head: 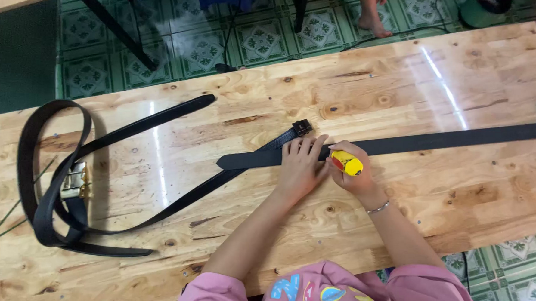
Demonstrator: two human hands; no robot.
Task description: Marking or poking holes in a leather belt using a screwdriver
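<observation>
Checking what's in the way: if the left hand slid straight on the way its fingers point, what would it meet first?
The left hand already lies flat on the black belt strap, fingers pointing away from the person. Just past the fingertips sits the small dark buckle; beyond that, only bare wooden table, as far as the view shows.

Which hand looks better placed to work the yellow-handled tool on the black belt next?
The right hand, most likely: it already grips the yellow-handled tool at the black belt. The left hand lies flat on the strap, pinning it to the wooden table.
</observation>
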